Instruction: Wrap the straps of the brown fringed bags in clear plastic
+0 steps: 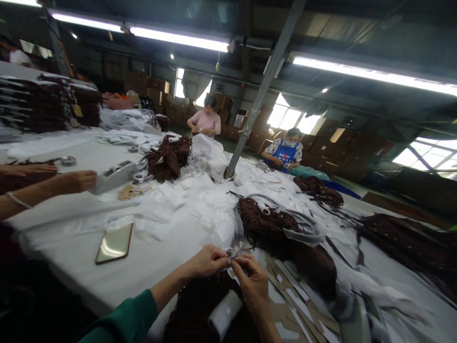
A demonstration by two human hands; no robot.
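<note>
My left hand (210, 261) and my right hand (253, 280) meet at the near edge of the table, fingertips pinched together. Between them is a small pale, shiny piece, too small and blurred to name. Just below lies a dark brown fringed bag (200, 305), partly hidden by my arms. A white wrapped roll (225, 312) rests across it. Right of my hands, another brown fringed bag (264, 216) has white wrapping around its handle. Flat cardboard strips (296, 305) are spread beside my right wrist.
A phone (114, 244) lies on the table at the left. Behind it, another person's hand (84, 180) is at a tape dispenser (116, 176). White sheets (178, 209) cover the middle. A metal post (252, 114) rises there. Two people stand across; more brown bags (410, 243) lie right.
</note>
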